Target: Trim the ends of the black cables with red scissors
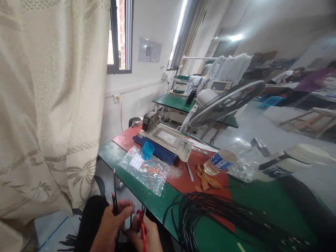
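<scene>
Just off the green table's (248,184) near edge, I see the left hand (114,218) closed around black cables (114,183); the right hand (150,231) grips a red-handled cutting tool (143,231), also beside the table.

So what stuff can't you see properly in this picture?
In the head view:
Red-handled tool in the right hand: its lower end is cut off by the bottom edge.
Black cables in the left hand: partly hidden by that hand.
White paper label beside the blue cup: any print is too small to read.
Person in purple: blurred, and cut off by the right edge.
</scene>
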`<action>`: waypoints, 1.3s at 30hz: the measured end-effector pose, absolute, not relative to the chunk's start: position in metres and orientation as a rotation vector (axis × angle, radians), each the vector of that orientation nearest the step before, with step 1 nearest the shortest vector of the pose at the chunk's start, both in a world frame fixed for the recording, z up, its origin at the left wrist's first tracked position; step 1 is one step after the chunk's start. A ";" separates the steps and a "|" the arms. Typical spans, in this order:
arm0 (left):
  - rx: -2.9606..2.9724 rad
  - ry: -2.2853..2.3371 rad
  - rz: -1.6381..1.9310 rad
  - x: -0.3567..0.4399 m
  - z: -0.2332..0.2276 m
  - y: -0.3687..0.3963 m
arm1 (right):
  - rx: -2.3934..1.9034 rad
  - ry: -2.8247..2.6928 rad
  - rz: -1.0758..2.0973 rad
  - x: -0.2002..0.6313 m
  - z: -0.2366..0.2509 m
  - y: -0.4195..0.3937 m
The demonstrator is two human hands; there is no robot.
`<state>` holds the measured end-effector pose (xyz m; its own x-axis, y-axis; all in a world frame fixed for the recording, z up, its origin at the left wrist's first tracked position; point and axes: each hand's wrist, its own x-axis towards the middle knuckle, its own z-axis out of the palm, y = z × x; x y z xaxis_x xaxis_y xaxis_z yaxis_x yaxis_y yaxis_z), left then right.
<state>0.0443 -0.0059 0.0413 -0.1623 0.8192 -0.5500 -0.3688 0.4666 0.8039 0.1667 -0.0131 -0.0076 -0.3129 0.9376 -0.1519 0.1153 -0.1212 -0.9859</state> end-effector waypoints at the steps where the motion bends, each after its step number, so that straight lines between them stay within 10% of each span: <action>1: 0.432 1.366 1.108 0.045 0.042 -0.005 | -1.204 -1.469 1.504 0.168 -0.005 -0.012; 39: 0.810 1.301 0.882 0.076 0.035 0.059 | -1.539 -2.245 0.929 0.257 0.056 0.056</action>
<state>0.0764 0.0586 0.0352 0.0552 0.8922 -0.4482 -0.0854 0.4514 0.8882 0.2565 0.0561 0.0563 -0.4019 0.9058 -0.1345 0.7360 0.2321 -0.6359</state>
